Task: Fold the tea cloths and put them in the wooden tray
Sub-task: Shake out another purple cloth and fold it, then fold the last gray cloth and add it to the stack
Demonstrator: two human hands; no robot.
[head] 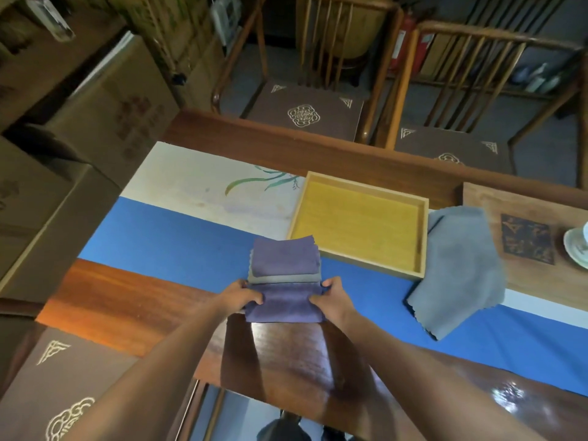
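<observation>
A purple tea cloth [284, 302] lies partly folded on the blue table runner [165, 240], its near flap turned over and a grey inner side showing across the middle. My left hand [243, 296] pinches its left edge at the fold and my right hand [329, 297] pinches its right edge. A wooden tray [423, 230] with a yellow liner stands just beyond and right of the cloth, with nothing in it. A grey tea cloth [458, 268] lies unfolded to the right of the tray.
The dark wooden table [286, 361] carries a white painted runner panel [197, 186] at the back left. A wooden board [525, 218] and a pale teacup [577, 246] sit far right. Two chairs [305, 113] stand behind the table; cardboard boxes [95, 116] pile up left.
</observation>
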